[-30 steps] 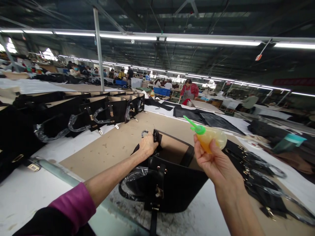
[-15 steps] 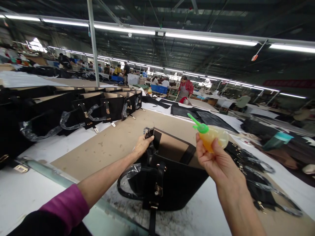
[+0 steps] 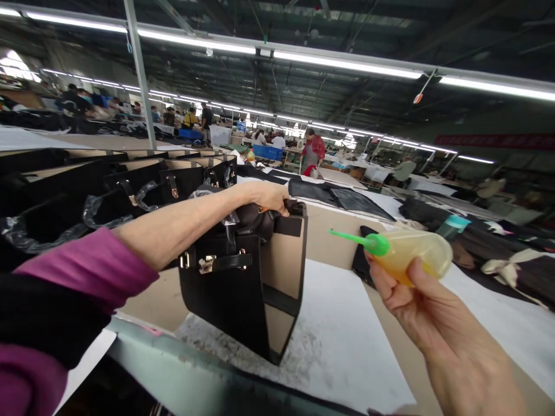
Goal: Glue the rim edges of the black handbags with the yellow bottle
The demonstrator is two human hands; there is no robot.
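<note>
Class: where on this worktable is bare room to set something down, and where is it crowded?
Bare: the white sheet, between the open bag and the right hand; behind it, a brown strip reaching toward the flat black panels. Crowded: the left, lined with standing bags, and the far right, with dark cloth.

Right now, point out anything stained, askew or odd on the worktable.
Dark grey smudges mar the flat white sheet beneath the black, gold-clasped handbag; they stand out against the sheet's cleaner right side.
</note>
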